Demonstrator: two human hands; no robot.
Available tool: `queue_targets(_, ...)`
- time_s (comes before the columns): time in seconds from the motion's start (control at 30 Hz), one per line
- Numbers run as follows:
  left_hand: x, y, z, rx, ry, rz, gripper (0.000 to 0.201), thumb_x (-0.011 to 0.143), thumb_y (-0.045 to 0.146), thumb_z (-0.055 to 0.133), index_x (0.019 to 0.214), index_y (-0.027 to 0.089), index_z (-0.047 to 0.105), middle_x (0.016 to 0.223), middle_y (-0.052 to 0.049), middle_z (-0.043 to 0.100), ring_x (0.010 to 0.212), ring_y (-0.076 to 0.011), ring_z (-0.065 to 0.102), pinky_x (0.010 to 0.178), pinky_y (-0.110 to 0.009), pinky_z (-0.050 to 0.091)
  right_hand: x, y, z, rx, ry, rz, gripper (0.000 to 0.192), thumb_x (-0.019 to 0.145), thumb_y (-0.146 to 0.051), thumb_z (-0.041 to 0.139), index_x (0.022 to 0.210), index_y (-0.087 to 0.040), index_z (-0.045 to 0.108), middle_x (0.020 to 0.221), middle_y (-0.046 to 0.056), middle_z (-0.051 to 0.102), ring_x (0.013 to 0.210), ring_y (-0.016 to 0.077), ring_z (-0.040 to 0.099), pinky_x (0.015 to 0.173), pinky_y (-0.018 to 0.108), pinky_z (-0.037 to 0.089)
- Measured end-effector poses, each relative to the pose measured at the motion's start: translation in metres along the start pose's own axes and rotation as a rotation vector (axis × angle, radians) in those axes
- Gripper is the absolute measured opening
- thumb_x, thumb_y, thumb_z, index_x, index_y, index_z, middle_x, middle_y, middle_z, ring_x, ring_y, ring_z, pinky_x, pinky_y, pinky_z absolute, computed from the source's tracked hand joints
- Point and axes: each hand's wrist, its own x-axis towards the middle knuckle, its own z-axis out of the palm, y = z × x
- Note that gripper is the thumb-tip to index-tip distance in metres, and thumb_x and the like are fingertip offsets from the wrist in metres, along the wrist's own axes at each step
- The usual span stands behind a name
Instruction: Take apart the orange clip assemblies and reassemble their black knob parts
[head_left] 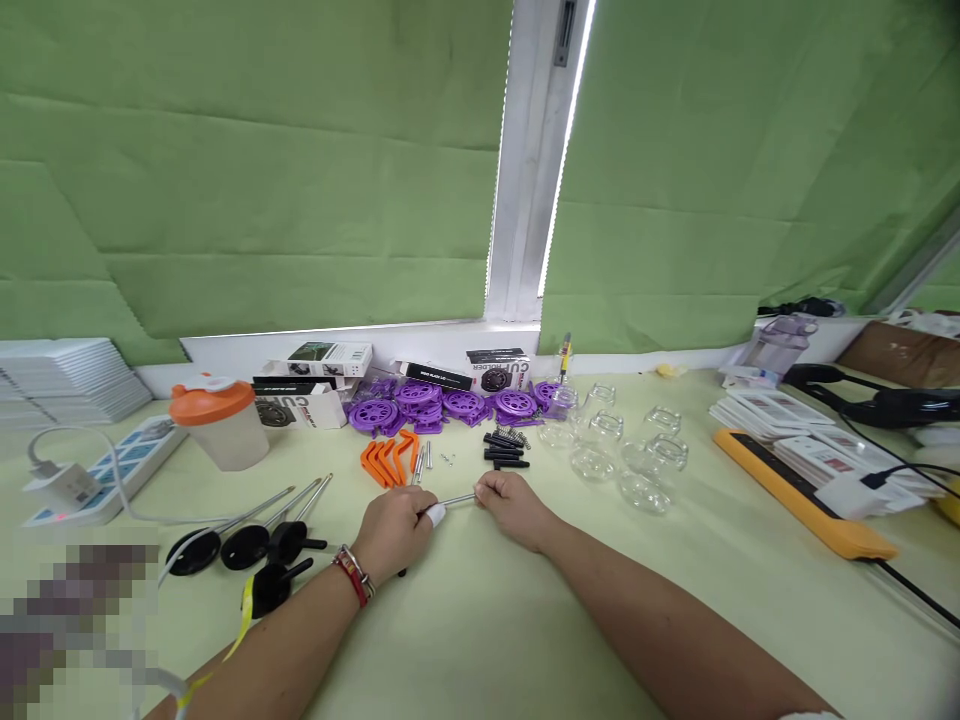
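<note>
Pale table (pixel 480 620): left hand (pixel 390 530) and right hand (pixel 514 505) (both knuckles-up) pinch one metal rod (pixel 457 499).

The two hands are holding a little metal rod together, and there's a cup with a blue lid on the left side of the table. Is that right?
Not quite. The lid is orange, not blue: the head view shows the cup with an orange lid on the left side of the table. The rest holds: the left hand and right hand hold the little metal rod between them.
</note>
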Motion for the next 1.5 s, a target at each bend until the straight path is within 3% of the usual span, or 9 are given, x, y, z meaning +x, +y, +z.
queue_targets(0.4,0.001,-0.002,0.002,-0.016,0.009,0.009,0.029,0.085,0.03,0.039,0.075,0.022,0.065,0.072,-0.001,0.064,0.073,-0.0159,0.056,0.065,-0.024,0.039,-0.001,-0.002,0.0,-0.054,0.028,-0.05,0.029,0.086,-0.04,0.042,0.07,-0.019,0.054,0.064,-0.001,0.049,0.06,0.0128,0.042,0.059,0.025,0.033)
queue_targets(0.57,0.001,-0.003,0.003,-0.02,0.022,0.045,0.03,0.086,0.03,0.039,0.072,0.022,0.064,0.07,-0.001,0.063,0.071,-0.015,0.056,0.064,-0.023,0.038,0.0,-0.002,0.0,-0.101,0.016,-0.044,0.036,0.087,-0.044,0.039,0.064,-0.018,0.052,0.061,0.0,0.048,0.059,0.0129,0.041,0.056,0.024,0.03)
queue_targets(0.8,0.001,-0.005,0.005,-0.045,0.035,0.052,0.03,0.086,0.031,0.039,0.073,0.022,0.065,0.07,-0.001,0.063,0.072,-0.015,0.057,0.065,-0.023,0.038,-0.001,-0.001,0.001,0.002,-0.003,0.015,0.043,0.086,-0.051,0.036,0.066,-0.018,0.053,0.057,-0.002,0.044,0.053,0.0114,0.038,0.052,0.024,0.029)
queue_targets(0.97,0.002,-0.006,0.004,-0.053,0.034,0.015,0.03,0.085,0.032,0.039,0.076,0.023,0.066,0.072,-0.001,0.065,0.073,-0.0157,0.058,0.065,-0.024,0.039,-0.002,-0.002,0.0,0.261,-0.081,0.014,0.023,0.083,-0.042,0.047,0.087,-0.02,0.05,0.071,-0.002,0.05,0.056,0.0098,0.042,0.054,0.022,0.033)
queue_targets(1.17,0.004,-0.009,0.004,-0.066,0.045,0.038,0.029,0.085,0.032,0.04,0.075,0.023,0.066,0.071,-0.001,0.065,0.073,-0.0155,0.057,0.063,-0.023,0.037,0.001,0.006,0.0,0.238,-0.091,0.022,0.013,0.081,-0.033,0.05,0.08,-0.02,0.05,0.064,-0.004,0.047,0.055,0.0093,0.039,0.054,0.022,0.031)
queue_targets(1.5,0.006,-0.014,0.01,-0.091,0.06,0.068,0.027,0.084,0.03,0.041,0.072,0.02,0.065,0.069,-0.001,0.062,0.069,-0.0151,0.055,0.059,-0.023,0.034,0.003,0.01,0.0,0.147,-0.074,0.084,0.034,0.086,-0.046,0.04,0.075,-0.018,0.055,0.06,-0.002,0.05,0.052,0.0097,0.037,0.053,0.023,0.031)
